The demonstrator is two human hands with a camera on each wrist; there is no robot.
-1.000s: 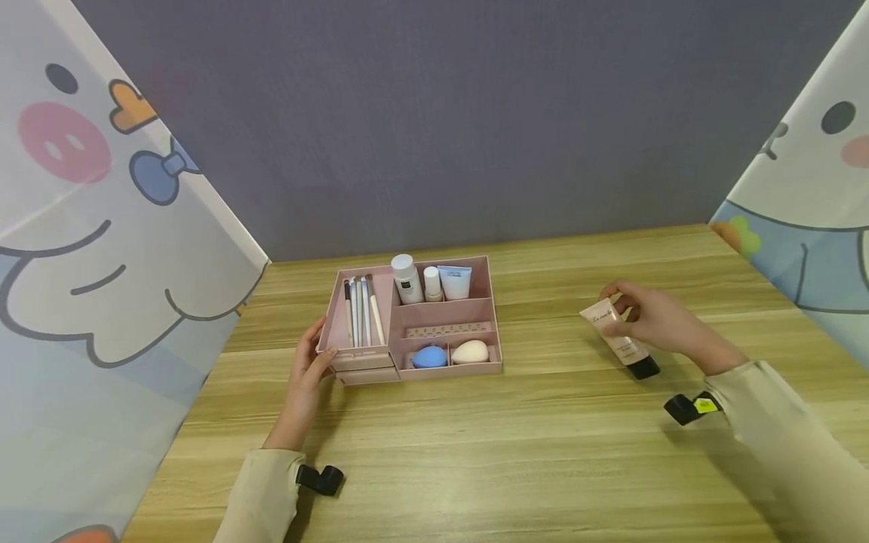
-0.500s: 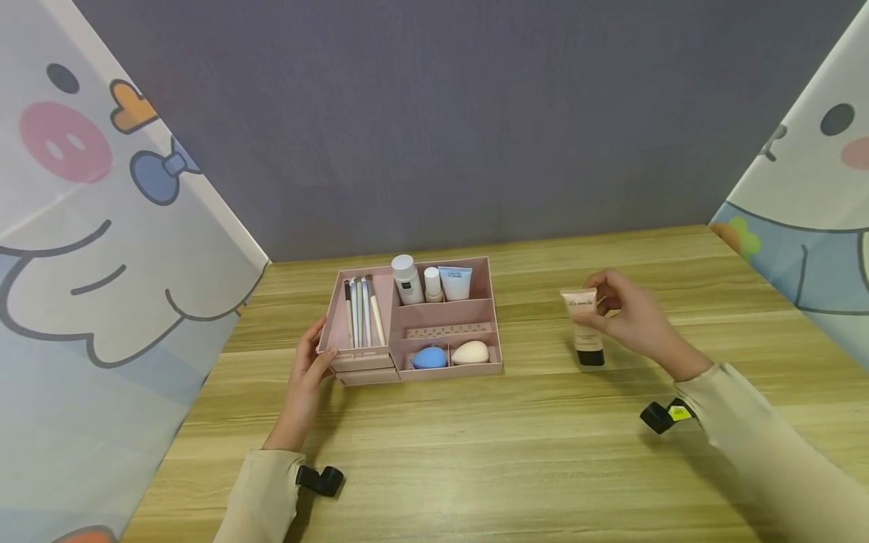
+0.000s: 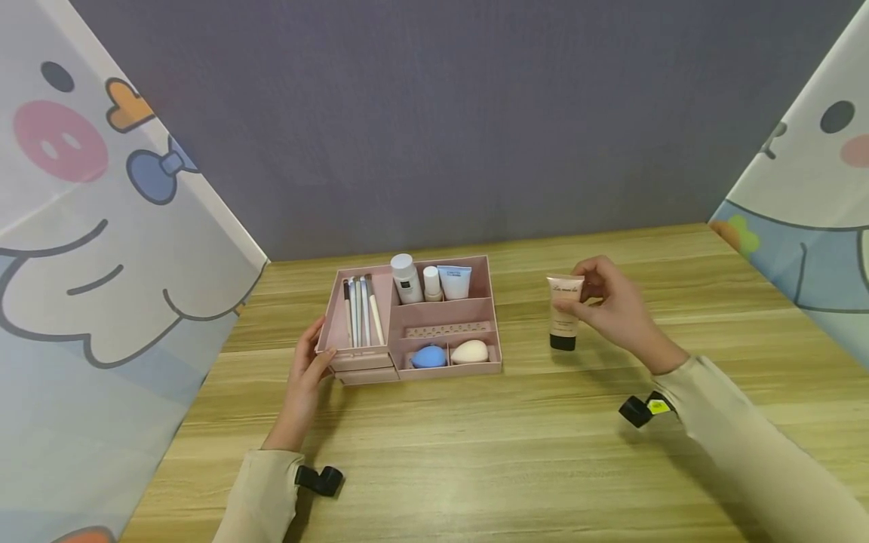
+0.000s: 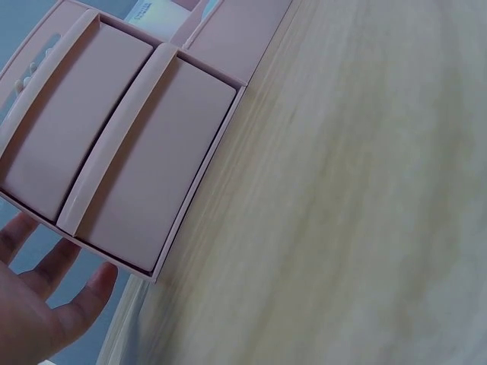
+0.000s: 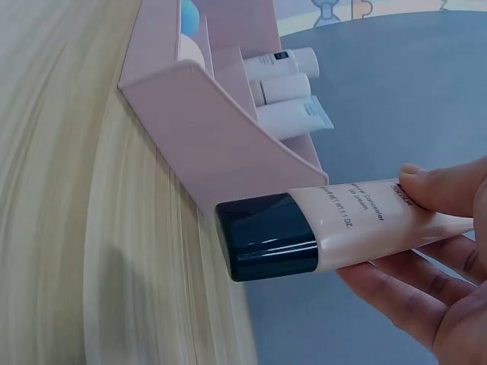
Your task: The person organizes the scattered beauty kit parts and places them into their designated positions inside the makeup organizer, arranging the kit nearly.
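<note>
My right hand [image 3: 614, 313] pinches a beige concealer tube [image 3: 563, 313] between thumb and fingers. The tube is upright, black cap [image 5: 266, 236] down, raised off the table to the right of a pink makeup organizer [image 3: 444, 311]. At the organizer's left side, my left hand [image 3: 304, 385] grips the front corner, thumb over the edge and fingers along the side wall. The organizer's back compartment holds a white bottle [image 3: 406, 280], a small white-capped bottle [image 3: 432, 283] and a pale blue tube [image 3: 455, 282]. Several makeup brushes [image 3: 363, 309] lie in the left tray.
A blue makeup sponge [image 3: 429, 357] and a cream sponge [image 3: 470, 352] sit in the front compartments. Two drawers [image 4: 152, 144] face the front left. The wooden table [image 3: 475, 452] ends at a grey back panel [image 3: 462, 128], with printed cartoon panels on both sides.
My right hand has carried the concealer tube leftward and slightly back, toward the organizer. The tube has turned from tilted to upright. My left hand stays on the organizer.
</note>
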